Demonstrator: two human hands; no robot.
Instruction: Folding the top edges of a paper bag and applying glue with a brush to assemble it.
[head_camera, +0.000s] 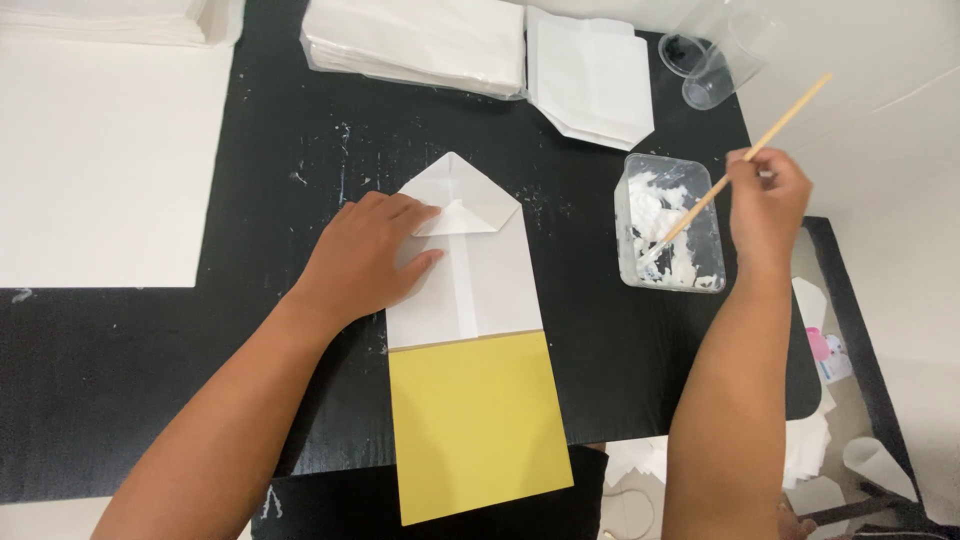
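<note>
A folded white paper (478, 275) with a pointed top lies on the black table (300, 170); its lower part is a yellow sheet (475, 420) hanging over the near edge. My left hand (365, 255) rests flat on the white paper's left side, fingers reaching toward a small folded flap. My right hand (765, 200) pinches a thin wooden stick (745, 160), whose lower end dips into a clear plastic tub (668, 222) of white paste to the right of the paper.
Stacks of white folded paper (420, 40) and a pointed folded piece (590, 75) lie at the table's far side. Clear plastic cups (705, 60) stand at far right. A large white sheet (100, 160) covers the left. More paper pieces lie on the floor (820, 440) below right.
</note>
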